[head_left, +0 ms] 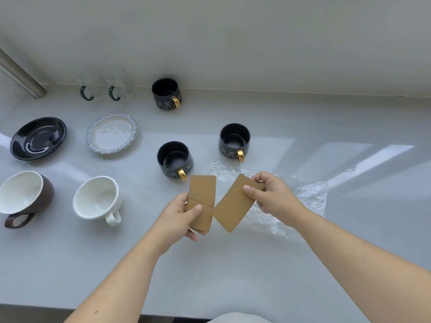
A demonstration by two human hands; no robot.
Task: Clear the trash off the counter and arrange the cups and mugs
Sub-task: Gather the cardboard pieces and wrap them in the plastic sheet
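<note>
A: Hands?
B: Both raised over the counter (233,264). Left hand (184,215) pinches a creased brown card (202,199), thumb on top. Right hand (270,194) grips a second flat card (233,206) at its 1 o'clock corner; card tilted.
A: Other trash?
B: Crinkled clear plastic wrap (310,194) flat on the counter beneath the right hand. Glossy dark mugs (173,159) at 12.

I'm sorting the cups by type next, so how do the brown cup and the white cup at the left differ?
The brown cup is dark brown outside and white inside; the white cup is white all over. The brown cup's handle is a wide, flat dark loop; the white cup's is a small rounded ring. The brown cup sits nearer the counter's left end. Both look empty, lean over with their mouths toward the camera, and have handles pointing toward the person.
</note>
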